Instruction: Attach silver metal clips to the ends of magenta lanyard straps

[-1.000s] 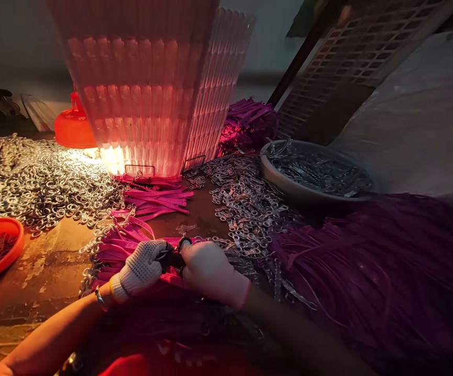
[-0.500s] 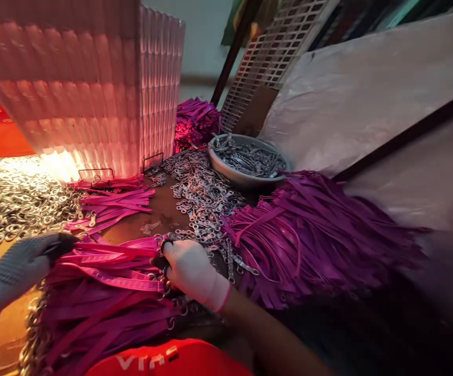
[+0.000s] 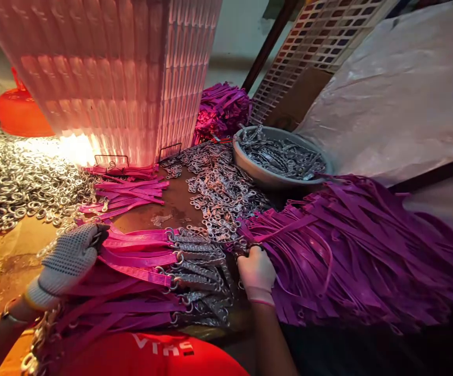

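Note:
My left hand (image 3: 69, 258), in a dotted white glove with dark fingertips, is closed at the left ends of a layer of pink-purple straps (image 3: 136, 261); what it grips is hidden. Metal rings join the right ends of these straps to short silver chains (image 3: 202, 271), laid out side by side. My right hand (image 3: 257, 271), in a white glove, is closed at the left edge of a large heap of purple straps (image 3: 339, 245), beside loose chains. Its fingertips point away from me, and what lies between them cannot be made out.
Loose chains (image 3: 222, 188) cover the middle of the table, near a grey basin (image 3: 245, 162) of more chains. Metal rings (image 3: 26, 183) lie heaped at left under an orange lamp (image 3: 24, 112). A ribbed translucent panel (image 3: 104, 78) stands behind a small strap pile (image 3: 132, 196).
My right hand has left the right end of the near straps and moved right to the large strap heap. My left hand stays by the straps' left ends. The view has shifted.

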`<state>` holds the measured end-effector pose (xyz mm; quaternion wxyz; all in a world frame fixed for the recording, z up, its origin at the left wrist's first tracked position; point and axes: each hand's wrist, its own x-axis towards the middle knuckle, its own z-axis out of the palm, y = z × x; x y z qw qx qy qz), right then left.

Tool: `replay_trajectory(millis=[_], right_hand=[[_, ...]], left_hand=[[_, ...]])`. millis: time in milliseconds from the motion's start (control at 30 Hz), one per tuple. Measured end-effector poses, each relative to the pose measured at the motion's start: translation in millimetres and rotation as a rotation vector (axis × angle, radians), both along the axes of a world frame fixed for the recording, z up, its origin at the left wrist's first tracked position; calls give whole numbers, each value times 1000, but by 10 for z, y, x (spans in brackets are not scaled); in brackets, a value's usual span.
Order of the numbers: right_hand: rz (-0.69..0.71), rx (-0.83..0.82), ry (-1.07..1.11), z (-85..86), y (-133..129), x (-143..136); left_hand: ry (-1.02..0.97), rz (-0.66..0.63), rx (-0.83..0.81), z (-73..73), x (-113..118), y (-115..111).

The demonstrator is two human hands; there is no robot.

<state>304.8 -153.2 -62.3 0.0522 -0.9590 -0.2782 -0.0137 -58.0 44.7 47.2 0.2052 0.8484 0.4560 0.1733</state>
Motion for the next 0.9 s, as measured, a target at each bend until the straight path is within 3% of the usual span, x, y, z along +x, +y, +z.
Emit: replay_trajectory(millis=[133, 233, 300, 367, 400, 467, 567, 700, 900], right_hand=[[81, 68, -44, 0, -106, 48], [197, 190, -75, 162, -99, -12], [379, 445, 20, 353, 9, -212], [627, 709, 279, 594, 170, -552], [738, 761, 426, 721, 257, -751], [927, 683, 620, 948, 422, -1133], [1081, 559, 671, 1138, 606, -1503], [1100, 467, 640, 1161, 701, -1606], [861, 608, 760, 1204, 782, -1556]], left_hand=[[98, 4, 76, -53, -219, -96], [-119, 74, 16, 32, -245, -281], [-332, 38, -271, 124, -161, -409], [-552, -90, -716, 188, -19, -514], [-638, -163, -908, 196, 59, -556], [-726, -268, -1126, 152, 201, -623], [-725, -314, -1167, -27, 328, -675], [-711, -311, -1193, -195, 344, -669], [-923, -171, -1315, -29, 264, -576]])
